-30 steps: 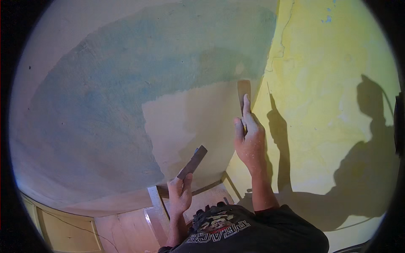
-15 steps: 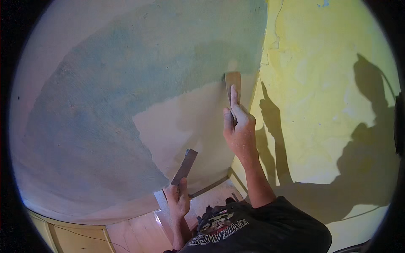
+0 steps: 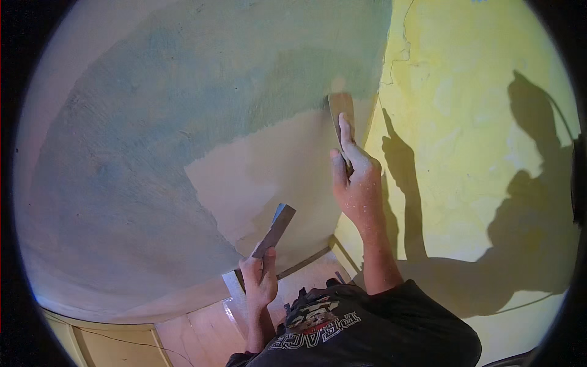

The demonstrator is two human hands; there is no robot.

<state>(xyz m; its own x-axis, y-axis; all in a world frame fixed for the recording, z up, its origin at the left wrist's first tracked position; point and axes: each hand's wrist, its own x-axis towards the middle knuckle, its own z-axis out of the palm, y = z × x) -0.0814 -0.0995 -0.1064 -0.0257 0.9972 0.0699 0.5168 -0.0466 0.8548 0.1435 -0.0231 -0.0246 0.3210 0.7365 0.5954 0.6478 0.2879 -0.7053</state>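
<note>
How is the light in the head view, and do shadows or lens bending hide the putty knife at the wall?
Head view: hard light throws a dark shadow of the person onto the yellow wall; fisheye bends the wall edges and blackens the corners; the right hand and its putty knife stay lit and sharp; the left hand with its scraper is dimmer.

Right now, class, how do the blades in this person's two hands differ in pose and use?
The blade in the right hand, the upper blade, lies flat against the wall; the lower blade in the left hand is held off it. The upper one points up; the lower one slants right. Both look flat, broad and putty-smeared.
</note>
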